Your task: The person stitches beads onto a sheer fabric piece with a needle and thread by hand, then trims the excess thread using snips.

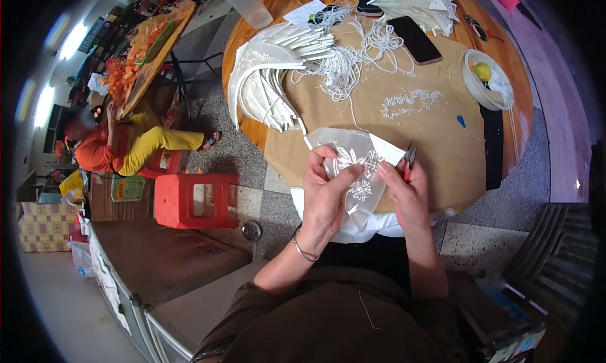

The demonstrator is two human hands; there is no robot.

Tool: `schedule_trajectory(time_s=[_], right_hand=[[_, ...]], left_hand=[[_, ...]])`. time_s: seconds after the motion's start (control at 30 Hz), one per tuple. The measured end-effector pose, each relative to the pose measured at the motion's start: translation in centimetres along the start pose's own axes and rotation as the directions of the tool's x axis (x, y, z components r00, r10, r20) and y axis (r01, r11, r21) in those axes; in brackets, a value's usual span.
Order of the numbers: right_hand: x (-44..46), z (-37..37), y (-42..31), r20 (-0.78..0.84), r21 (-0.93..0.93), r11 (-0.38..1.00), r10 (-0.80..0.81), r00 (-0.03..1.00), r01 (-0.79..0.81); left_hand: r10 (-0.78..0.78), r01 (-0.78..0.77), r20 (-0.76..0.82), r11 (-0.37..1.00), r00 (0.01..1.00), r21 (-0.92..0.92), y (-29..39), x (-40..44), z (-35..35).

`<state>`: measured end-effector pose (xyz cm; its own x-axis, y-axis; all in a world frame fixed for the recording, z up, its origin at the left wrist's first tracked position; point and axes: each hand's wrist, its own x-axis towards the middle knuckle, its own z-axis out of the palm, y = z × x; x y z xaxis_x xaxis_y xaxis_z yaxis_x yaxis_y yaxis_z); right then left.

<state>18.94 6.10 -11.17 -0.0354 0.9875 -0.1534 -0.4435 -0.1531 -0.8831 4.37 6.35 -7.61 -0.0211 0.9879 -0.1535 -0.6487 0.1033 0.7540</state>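
Note:
A sheer white fabric piece [369, 196] with raised white flower patterns is stretched between both hands above the table's front edge. My left hand [325, 193] pinches its left side, thumb lying over the flowers. On the other side, my right hand [409, 196] grips the fabric's edge with thumb and fingertips. A small pair of red-handled scissors [407, 163] is also tucked in this hand, metal blades pointing up and away. A white corner [386, 150] of stiffer material shows behind the fabric. The fingertips' exact contact with the flowers is too small to make out.
The round wooden table [252, 129] bears brown paper [454, 167], stacked white pieces [265, 79], tangled white cord [341, 73], scattered white beads [410, 103], a phone [415, 40] and a white bowl [472, 88]. A red stool [196, 201] stands left; another person [101, 148] sits beyond.

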Motion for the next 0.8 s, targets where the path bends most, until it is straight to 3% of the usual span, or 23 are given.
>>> schedule_trajectory(time_s=[0.13,0.43,0.5,0.53,0.57,0.67,0.7,0.8], right_hand=[[0.2,1.1,0.5,-0.113,0.081,0.991,-0.095,0.989,0.104],[0.8,-0.4,0.3,-0.172,0.098,0.989,-0.090,0.981,0.108],[1.4,-1.2,0.5,-0.190,-0.242,0.933,-0.313,0.930,0.265],[1.6,-1.8,0.4,-0.167,-0.404,0.855,-0.418,0.893,0.325],[1.3,-2.5,0.0,-0.170,-0.572,0.770,-0.450,0.877,0.284],[1.7,-4.6,-0.3,0.038,-0.932,0.236,-0.692,0.721,0.275],[1.2,-4.3,-0.9,0.019,-0.958,0.209,-0.641,0.767,0.199],[0.7,-4.5,-1.3,0.139,-0.988,-0.133,-0.591,0.795,0.074]], left_hand=[[-0.007,0.006,0.020,0.999,1.000,0.036,0.1,-0.1,0.1],[0.046,-0.060,0.071,0.977,0.996,0.205,0.4,-0.6,-0.1],[0.038,-0.061,0.086,0.960,0.996,0.273,0.9,-0.6,-0.5],[0.022,-0.051,0.098,0.949,0.995,0.310,1.3,-0.4,-0.8],[0.006,-0.043,0.107,0.937,0.994,0.346,1.9,-0.3,-1.2],[0.015,-0.073,0.141,0.905,0.990,0.420,3.3,-0.5,-1.9],[0.018,-0.076,0.138,0.902,0.990,0.425,3.7,-0.7,-2.1],[-0.021,-0.057,0.164,0.888,0.986,0.457,4.8,-1.2,-2.5]])
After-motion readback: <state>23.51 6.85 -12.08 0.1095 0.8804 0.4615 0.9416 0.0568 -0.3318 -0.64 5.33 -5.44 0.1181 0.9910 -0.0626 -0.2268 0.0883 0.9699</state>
